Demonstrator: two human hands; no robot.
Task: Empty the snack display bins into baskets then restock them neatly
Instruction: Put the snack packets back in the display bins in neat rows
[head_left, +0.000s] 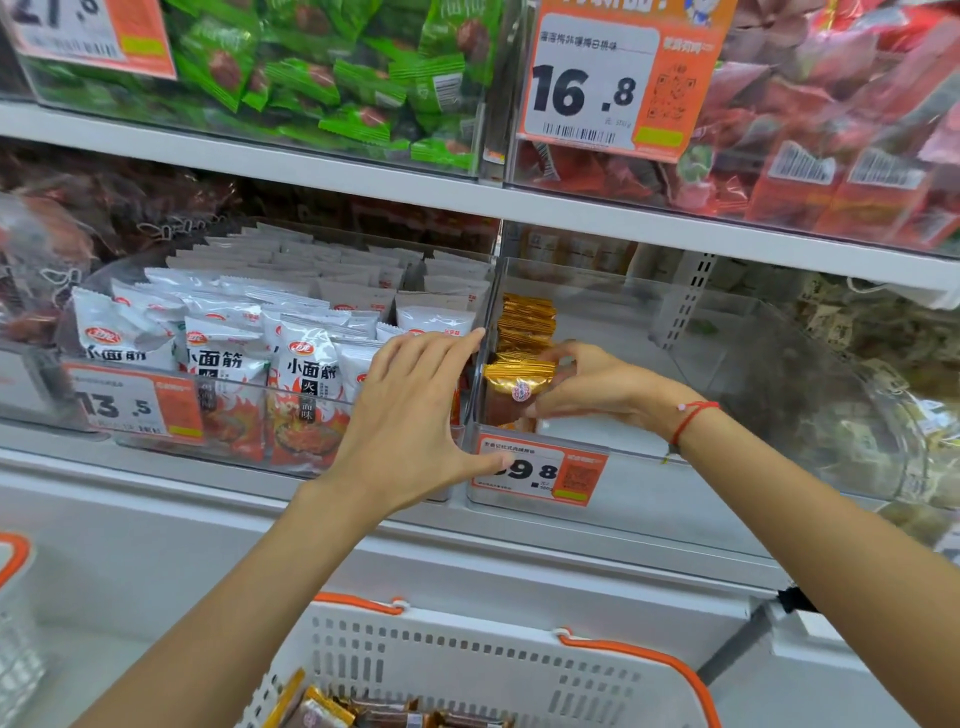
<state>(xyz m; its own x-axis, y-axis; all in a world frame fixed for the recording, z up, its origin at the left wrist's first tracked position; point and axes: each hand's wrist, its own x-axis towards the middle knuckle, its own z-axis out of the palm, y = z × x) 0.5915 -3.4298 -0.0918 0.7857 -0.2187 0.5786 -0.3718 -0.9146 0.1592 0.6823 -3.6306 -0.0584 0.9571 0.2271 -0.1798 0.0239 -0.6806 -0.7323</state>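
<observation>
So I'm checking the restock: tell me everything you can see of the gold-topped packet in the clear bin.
The gold-topped packet stands upright at the front left of the clear bin. It has a crinkled gold foil top, a small round sticker and a reddish-brown body. The right hand grips its side; more gold packets are stacked behind it. The left hand rests open on the bin's left wall.

Left hand blocks my view of first digit on price tag. Gold packets partly behind right hand fingers; can't count row. Basket cut off at bottom edge, contents mostly out of view. Left price tag cropped at top. Small print unreadable.
</observation>
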